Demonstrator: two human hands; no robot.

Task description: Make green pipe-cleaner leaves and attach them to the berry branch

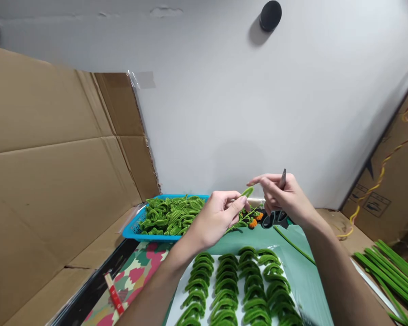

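My left hand [221, 215] pinches a small fuzzy green leaf [248, 191] between thumb and fingers, its tip pointing up and right. My right hand [280, 194] is just right of it, index finger stretched toward the leaf's tip. A grey metal tip stands up out of the right hand, and black scissors [268, 221] handles show below it, in line with that tip. Behind the left hand lies a green sprig with orange flowers [253, 223]. Below both hands, a white board [180, 290] carries rows of curved fuzzy green pieces [226, 280].
A blue basket [131, 232] heaped with green fuzzy pieces stands left of my hands. Green stems [391, 271] lie at right. A red-wrapped stick [114, 292] lies on the patterned cloth at left. Cardboard walls [54, 136] flank the table; a yellow cord [377, 181] hangs at right.
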